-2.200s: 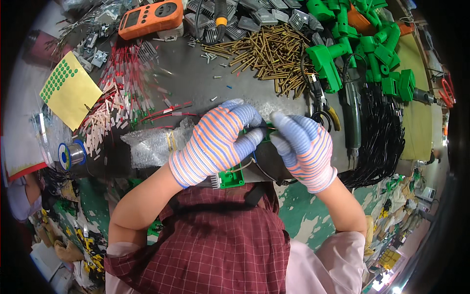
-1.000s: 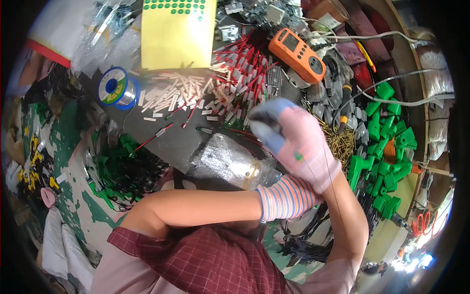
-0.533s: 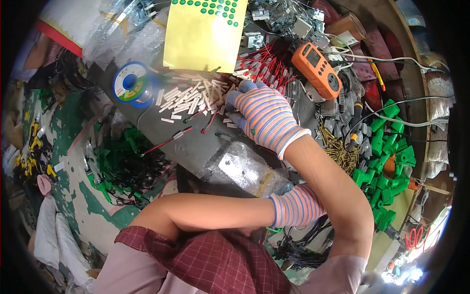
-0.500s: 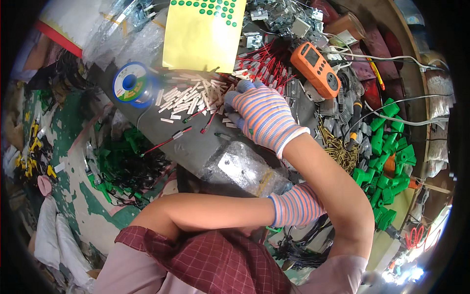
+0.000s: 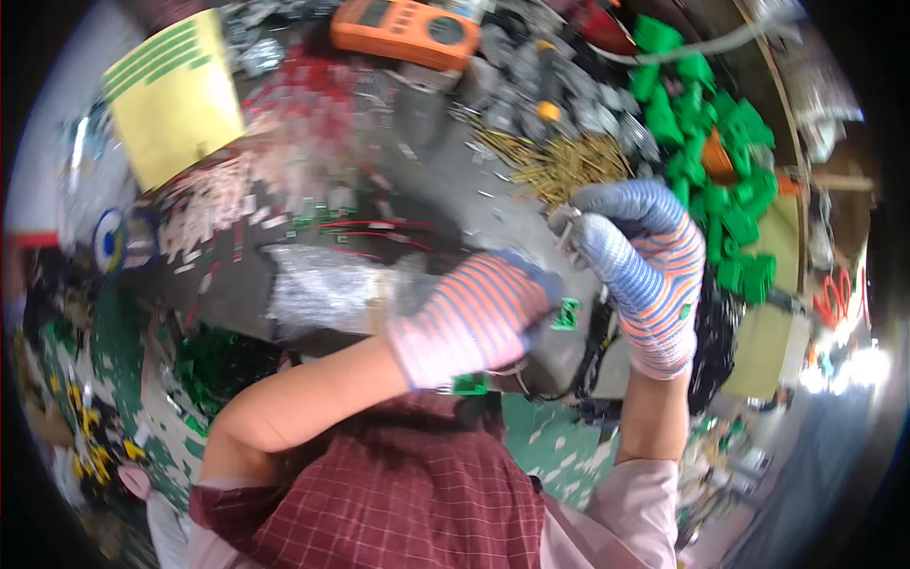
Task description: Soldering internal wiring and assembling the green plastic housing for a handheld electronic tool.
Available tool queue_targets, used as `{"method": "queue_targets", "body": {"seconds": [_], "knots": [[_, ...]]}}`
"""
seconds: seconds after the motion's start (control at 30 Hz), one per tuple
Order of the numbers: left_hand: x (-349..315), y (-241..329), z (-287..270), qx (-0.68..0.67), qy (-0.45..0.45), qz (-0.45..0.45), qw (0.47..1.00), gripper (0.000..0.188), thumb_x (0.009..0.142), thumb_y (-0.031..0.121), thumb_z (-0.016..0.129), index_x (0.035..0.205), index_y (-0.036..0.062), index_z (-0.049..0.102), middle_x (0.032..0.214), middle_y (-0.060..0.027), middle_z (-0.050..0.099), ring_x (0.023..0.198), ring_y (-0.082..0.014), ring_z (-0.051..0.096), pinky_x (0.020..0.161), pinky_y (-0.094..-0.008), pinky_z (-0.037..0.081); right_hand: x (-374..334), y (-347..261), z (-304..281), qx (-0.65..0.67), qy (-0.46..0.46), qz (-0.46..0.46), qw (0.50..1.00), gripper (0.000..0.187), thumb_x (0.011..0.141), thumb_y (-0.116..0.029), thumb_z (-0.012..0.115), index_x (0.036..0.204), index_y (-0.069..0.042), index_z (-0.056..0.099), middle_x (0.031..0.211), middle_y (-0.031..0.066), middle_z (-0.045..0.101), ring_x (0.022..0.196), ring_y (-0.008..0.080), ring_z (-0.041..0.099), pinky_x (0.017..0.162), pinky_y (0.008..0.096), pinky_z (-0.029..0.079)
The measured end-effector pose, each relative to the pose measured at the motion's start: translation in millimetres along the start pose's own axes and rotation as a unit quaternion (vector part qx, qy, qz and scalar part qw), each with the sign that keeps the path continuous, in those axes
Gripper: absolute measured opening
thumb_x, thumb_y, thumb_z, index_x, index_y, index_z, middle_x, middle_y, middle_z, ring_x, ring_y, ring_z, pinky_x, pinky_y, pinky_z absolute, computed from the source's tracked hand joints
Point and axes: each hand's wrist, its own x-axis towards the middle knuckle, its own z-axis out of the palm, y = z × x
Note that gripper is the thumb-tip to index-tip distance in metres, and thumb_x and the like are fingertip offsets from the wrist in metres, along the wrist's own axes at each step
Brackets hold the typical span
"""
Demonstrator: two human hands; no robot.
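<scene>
Both my hands wear striped knit gloves with blue-grey fingertips. My right hand [image 5: 654, 270] is raised beside the brass-coloured screws [image 5: 569, 163], thumb and fingers pinching a small silvery metal piece [image 5: 569, 230]. My left hand [image 5: 474, 318] is curled in front of my apron, lower and to the left; motion blurs it, and what it grips is hidden. Bits of green plastic [image 5: 566, 314] and a black cable [image 5: 595, 346] show close to it. A clear plastic-wrapped bundle [image 5: 322, 289] lies left of that hand.
Green plastic housings [image 5: 739, 180] heap along the right side. An orange meter [image 5: 406, 33] lies at the back, with a black-and-yellow-handled tool [image 5: 548, 85] to its right. A yellow sticker sheet [image 5: 175, 100], pale small sticks [image 5: 204, 204] and a wire spool [image 5: 123, 239] are at left.
My right hand has left the pale sticks and red-wired parts, moving right to the screws, and now pinches a metal piece. My left hand has come out from under the right arm. The view has shifted.
</scene>
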Motion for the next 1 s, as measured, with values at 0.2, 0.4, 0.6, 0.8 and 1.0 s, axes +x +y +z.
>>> {"method": "queue_targets", "body": {"seconds": [0.2, 0.4, 0.6, 0.8, 1.0], "knots": [[7, 5, -1, -0.087, -0.023, -0.062, 0.994, 0.011, 0.082, 0.012, 0.070, 0.088, 0.0042, 0.064, 0.079, -0.0127, 0.064, 0.075, -0.0340, 0.063, 0.069, -0.0414, 0.050, -61, 77, -61, 0.037, 0.200, 0.079, 0.976, 0.015, 0.089, -0.003, 0.068, 0.104, 0.000, 0.067, 0.091, 0.0077, 0.071, 0.079, 0.0098, 0.064, 0.073, 0.0230, 0.051], [9, 14, -4, -0.088, -0.025, -0.136, 0.986, 0.013, 0.082, 0.011, 0.074, 0.091, 0.0041, 0.068, 0.084, -0.0115, 0.068, 0.084, -0.0301, 0.068, 0.076, -0.0383, 0.052, -64, 91, -70, -0.091, 0.147, 0.065, 0.983, 0.015, 0.087, -0.003, 0.070, 0.101, -0.002, 0.070, 0.089, 0.0031, 0.070, 0.079, 0.0079, 0.062, 0.073, 0.0245, 0.049], [10, 17, -7, -0.086, -0.038, -0.150, 0.984, 0.014, 0.082, 0.012, 0.074, 0.093, 0.0046, 0.069, 0.089, -0.0113, 0.069, 0.094, -0.0304, 0.069, 0.083, -0.0382, 0.053, -78, 83, -65, 0.057, 0.094, 0.096, 0.989, 0.014, 0.084, -0.004, 0.073, 0.098, -0.002, 0.072, 0.092, 0.0052, 0.071, 0.084, 0.0097, 0.065, 0.076, 0.0256, 0.052], [9, 15, -7, -0.110, -0.042, -0.166, 0.979, 0.014, 0.083, 0.012, 0.074, 0.093, 0.0048, 0.068, 0.091, -0.0114, 0.070, 0.097, -0.0307, 0.068, 0.084, -0.0395, 0.053, -75, 85, -66, 0.073, 0.067, 0.143, 0.985, 0.017, 0.081, -0.007, 0.077, 0.096, -0.001, 0.073, 0.088, 0.0049, 0.073, 0.079, 0.0100, 0.066, 0.072, 0.0254, 0.053], [9, 15, -6, -0.089, -0.039, -0.143, 0.985, 0.015, 0.081, 0.013, 0.074, 0.093, 0.0059, 0.068, 0.091, -0.0113, 0.069, 0.097, -0.0322, 0.068, 0.084, -0.0397, 0.052, -76, 87, -67, 0.056, 0.058, 0.134, 0.988, 0.018, 0.079, -0.007, 0.079, 0.094, -0.001, 0.072, 0.087, 0.0049, 0.073, 0.077, 0.0087, 0.066, 0.070, 0.0241, 0.053]]}}
